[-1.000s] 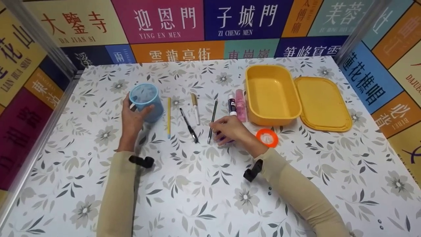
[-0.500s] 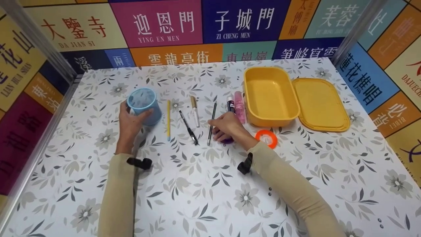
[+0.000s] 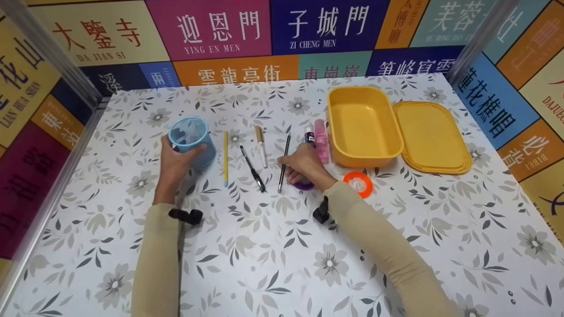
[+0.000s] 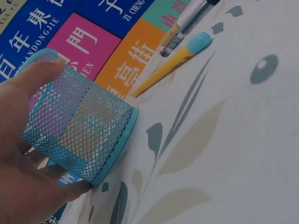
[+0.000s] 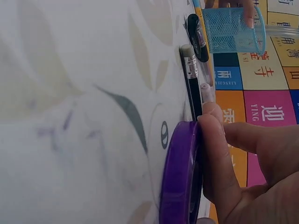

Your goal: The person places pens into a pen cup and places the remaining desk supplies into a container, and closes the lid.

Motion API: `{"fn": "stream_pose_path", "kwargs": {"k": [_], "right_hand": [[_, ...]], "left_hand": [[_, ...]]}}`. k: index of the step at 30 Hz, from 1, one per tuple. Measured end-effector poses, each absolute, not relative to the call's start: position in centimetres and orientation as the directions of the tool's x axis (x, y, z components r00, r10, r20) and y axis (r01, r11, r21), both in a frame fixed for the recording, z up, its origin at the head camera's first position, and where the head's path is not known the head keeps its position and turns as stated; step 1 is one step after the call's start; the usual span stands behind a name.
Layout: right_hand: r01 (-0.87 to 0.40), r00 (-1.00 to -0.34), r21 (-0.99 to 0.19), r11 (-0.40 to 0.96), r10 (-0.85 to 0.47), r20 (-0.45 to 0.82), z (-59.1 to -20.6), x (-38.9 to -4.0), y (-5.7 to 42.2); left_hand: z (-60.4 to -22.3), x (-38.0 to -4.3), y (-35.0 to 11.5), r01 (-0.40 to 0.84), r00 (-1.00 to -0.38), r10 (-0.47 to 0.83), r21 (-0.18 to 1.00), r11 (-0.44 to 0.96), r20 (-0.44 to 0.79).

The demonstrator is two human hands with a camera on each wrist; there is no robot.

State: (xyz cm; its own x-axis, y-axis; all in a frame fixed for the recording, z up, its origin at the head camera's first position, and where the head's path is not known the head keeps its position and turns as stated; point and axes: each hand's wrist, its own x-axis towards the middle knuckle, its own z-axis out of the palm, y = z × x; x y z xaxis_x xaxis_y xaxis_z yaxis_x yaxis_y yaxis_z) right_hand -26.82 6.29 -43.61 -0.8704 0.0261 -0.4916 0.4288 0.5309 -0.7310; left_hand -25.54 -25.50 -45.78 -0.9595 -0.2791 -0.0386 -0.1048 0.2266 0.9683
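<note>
My left hand point(image 3: 174, 165) grips a light blue mesh pen cup point(image 3: 202, 152), thumb on the near side and fingers round the far side. In the left wrist view the cup point(image 4: 79, 126) leans, with its base close to the tabletop. My right hand point(image 3: 306, 163) pinches a dark pencil point(image 3: 287, 143) near its middle, thumb to its left and fingers to its right. The pencil's eraser end point(image 5: 188, 50) shows in the right wrist view. Partly hidden under that hand is a purple tape roll point(image 3: 304, 186). Left of the pencil lie a black pen point(image 3: 252, 168), a brown-capped white pen point(image 3: 261, 145) and a yellow pencil point(image 3: 226, 158).
A glue stick point(image 3: 309, 135) and a pink tube point(image 3: 321, 141) lie beside a yellow container point(image 3: 365, 160). Its lid point(image 3: 434, 136) is to the right. An orange tape roll point(image 3: 358, 184) lies near the right sleeve. Printed panels point(image 3: 220, 31) border the flowered tabletop point(image 3: 246, 264).
My right hand has shifted slightly up and left along the pencil, showing more of the purple tape roll. My left hand and the pen cup have moved slightly left.
</note>
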Motion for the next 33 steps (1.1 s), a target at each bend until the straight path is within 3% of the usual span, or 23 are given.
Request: {"fn": "stream_pose_path", "kwargs": {"k": [19,33], "right_hand": [[0.458,-0.854,-0.678,0.575,0.071,-0.516,-43.3,-27.4,6.2],[0.488,-0.825,-0.744,0.456,-0.037,-0.563,-42.6,-27.8,6.9]], "left_hand": [[-46.0,-25.4,-25.4,-0.048,-0.966,-0.260,0.983,0.175,-0.001],[-45.9,-25.5,-25.2,-0.057,-0.961,-0.278,0.982,0.182,-0.005]]}}
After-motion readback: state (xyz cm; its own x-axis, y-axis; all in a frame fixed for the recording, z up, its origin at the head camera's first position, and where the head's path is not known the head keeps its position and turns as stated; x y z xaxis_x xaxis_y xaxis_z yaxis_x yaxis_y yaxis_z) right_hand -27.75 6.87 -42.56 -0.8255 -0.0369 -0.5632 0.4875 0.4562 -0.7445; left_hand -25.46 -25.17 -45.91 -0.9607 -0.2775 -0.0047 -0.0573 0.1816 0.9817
